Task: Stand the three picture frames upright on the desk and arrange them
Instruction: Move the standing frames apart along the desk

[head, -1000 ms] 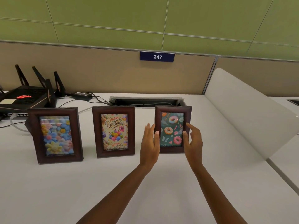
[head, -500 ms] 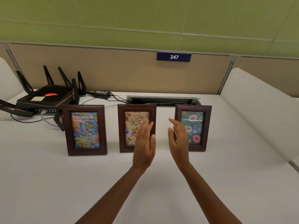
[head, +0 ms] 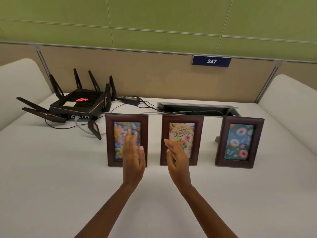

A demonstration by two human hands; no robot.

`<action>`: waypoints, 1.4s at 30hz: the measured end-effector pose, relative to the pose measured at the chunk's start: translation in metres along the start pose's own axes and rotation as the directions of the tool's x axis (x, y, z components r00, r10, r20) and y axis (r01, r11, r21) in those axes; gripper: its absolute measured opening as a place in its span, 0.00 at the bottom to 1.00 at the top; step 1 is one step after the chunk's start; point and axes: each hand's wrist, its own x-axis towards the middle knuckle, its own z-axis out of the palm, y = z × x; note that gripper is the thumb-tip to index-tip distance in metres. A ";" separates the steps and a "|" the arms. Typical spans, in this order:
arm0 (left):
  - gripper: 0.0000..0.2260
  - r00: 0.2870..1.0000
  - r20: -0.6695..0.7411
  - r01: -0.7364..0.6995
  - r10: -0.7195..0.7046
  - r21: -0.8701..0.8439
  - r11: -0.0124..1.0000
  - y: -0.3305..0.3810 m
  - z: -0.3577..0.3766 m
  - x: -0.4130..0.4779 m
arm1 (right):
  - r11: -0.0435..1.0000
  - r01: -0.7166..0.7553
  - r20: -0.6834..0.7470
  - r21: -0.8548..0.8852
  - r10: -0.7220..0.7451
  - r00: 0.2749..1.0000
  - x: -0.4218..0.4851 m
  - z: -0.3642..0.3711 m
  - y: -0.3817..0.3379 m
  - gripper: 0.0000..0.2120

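While both hands are raised above the desk [head: 51, 186], the following is noted.
Flower frame [head: 109, 140]: stood upright at the left of the row, partly hidden by the left hand.
Birthday frame [head: 199, 140]: stood upright in the middle, its lower left corner covered by the right hand.
Donut frame [head: 239, 142]: stood upright at the right, well apart from both hands.
Left hand [head: 133, 160]: held open with fingers extended, nothing gripped; contact with the flower frame cannot be told.
Right hand [head: 177, 160]: held open with fingers loosely curled, nothing gripped.
Router [head: 78, 104]: set behind the flower frame to the left, cables run to the cable tray [head: 197, 109].
Number plate [head: 211, 61]: "247" is read on the partition.
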 end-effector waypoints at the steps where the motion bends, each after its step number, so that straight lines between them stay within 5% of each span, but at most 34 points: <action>1: 0.22 1.000 -0.013 0.010 -0.010 0.007 1.000 -0.008 -0.006 0.002 | 1.000 -0.019 0.021 -0.007 0.019 1.000 -0.001 0.008 0.000 0.16; 10: 0.22 0.947 -0.047 0.316 -0.318 -0.039 0.948 -0.069 -0.041 0.025 | 0.941 -0.334 0.178 -0.045 0.337 0.925 -0.013 0.066 0.009 0.24; 18: 0.21 0.769 0.354 0.623 -0.531 -0.230 0.748 -0.093 -0.054 0.046 | 0.815 -0.576 0.264 0.067 0.543 0.797 0.000 0.082 0.022 0.21; 22: 0.20 0.707 0.513 0.667 -0.487 -0.254 0.700 -0.098 -0.056 0.059 | 0.764 -0.627 0.353 0.151 0.551 0.756 0.012 0.085 0.031 0.16; 30: 0.17 0.676 0.598 0.720 -0.430 -0.411 0.559 -0.106 -0.057 0.076 | 0.624 -0.739 0.519 0.255 0.556 0.649 0.040 0.088 0.033 0.09; 42: 0.16 0.690 0.620 0.711 -0.375 -0.480 0.514 -0.120 -0.079 0.088 | 0.624 -0.738 0.468 0.258 0.588 0.660 0.053 0.117 0.013 0.15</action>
